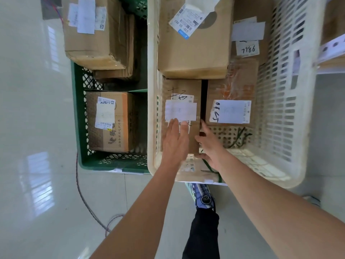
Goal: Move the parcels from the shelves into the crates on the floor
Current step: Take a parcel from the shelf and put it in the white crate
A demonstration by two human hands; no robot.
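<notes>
Cardboard parcel [182, 88] in slatted crate [280, 113]: left grip [175, 141] released flat, right grip [210, 146] grasping corner.

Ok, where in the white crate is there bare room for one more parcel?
Bare perforated floor lies in the near right corner, between the labelled box, the right wall and the near wall. The far half is packed; only a slit separates that box from the small box.
</notes>
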